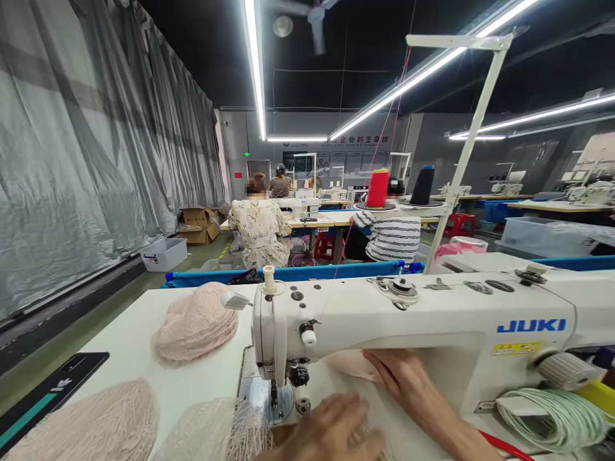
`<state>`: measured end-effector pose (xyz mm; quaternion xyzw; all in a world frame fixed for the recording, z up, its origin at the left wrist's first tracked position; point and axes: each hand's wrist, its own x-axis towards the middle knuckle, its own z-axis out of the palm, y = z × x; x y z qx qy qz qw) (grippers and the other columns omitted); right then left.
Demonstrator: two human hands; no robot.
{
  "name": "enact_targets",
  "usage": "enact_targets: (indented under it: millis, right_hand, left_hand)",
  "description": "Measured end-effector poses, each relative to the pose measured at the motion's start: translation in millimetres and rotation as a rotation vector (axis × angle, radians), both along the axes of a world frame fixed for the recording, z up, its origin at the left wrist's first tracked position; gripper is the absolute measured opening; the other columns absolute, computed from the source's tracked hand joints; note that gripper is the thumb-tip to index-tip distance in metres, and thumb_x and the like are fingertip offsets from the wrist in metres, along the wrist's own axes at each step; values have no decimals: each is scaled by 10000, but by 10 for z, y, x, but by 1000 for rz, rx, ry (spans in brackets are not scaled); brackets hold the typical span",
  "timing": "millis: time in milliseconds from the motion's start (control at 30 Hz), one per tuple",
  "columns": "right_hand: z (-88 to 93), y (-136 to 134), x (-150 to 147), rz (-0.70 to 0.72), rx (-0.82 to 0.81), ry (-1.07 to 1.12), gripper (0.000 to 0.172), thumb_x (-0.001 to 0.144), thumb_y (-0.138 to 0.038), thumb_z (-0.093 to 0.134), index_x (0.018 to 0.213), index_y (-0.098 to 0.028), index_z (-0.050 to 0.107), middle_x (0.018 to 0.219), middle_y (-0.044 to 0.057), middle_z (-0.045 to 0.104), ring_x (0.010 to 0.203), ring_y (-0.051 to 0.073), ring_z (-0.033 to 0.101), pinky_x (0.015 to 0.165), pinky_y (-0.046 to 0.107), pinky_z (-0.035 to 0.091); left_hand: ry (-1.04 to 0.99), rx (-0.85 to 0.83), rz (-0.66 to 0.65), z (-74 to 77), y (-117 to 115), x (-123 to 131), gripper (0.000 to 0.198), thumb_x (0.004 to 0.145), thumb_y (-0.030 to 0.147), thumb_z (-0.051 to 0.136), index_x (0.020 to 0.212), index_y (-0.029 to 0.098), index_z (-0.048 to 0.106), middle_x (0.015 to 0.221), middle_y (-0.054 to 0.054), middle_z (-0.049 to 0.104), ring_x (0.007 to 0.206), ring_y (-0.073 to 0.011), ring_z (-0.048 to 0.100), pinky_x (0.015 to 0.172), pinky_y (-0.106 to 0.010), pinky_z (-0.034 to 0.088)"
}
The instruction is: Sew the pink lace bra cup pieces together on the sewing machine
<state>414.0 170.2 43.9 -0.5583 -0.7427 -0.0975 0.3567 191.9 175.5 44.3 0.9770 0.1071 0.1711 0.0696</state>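
A white JUKI sewing machine [432, 320] fills the middle of the table. My left hand [331, 426] lies flat, fingers together, on pale pink lace fabric [225, 429] just right of the needle and presser foot [273, 400]. My right hand [398, 378] reaches under the machine arm, fingers stretched onto a pink fabric piece [348, 363] behind the needle. Neither hand grips anything that I can see.
Stacks of pink lace pieces lie at the left [195, 323] and lower left [91, 426]. A black phone [45, 394] sits at the table's left edge. A coil of pale green cord [552, 419] lies right. Red [378, 187] and dark thread cones stand behind. Other people sew further back.
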Motion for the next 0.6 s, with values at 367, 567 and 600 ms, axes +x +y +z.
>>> enact_targets:
  millis: [367,567,600]
  right_hand:
    - [869,-1169,-64,-36,-238,516,325,886,-506,408,749,-231,511,637,-16,541,583,146,529,547,223,437]
    - [823,-1114,-481,107,-413,564,439,899,-576,310,661,-222,417,504,-72,375,441,96,360,428,208,303]
    - [809,-1130,-560,135,-433,569,454,887,-601,315,679,-218,440,530,-67,389,458,95,367,437,207,305]
  left_hand:
    - [-16,-463,163,521,2,526,362,914,288,340,771,109,620,814,-152,633,833,-288,593,805,-437,424]
    - [-184,-1145,95,738,-615,131,694,883,658,182,1076,86,524,787,-82,617,690,-157,573,624,-261,430]
    - [-228,-1254,113,745,-693,62,670,818,688,379,1100,95,511,760,-48,596,662,-138,537,599,-234,397]
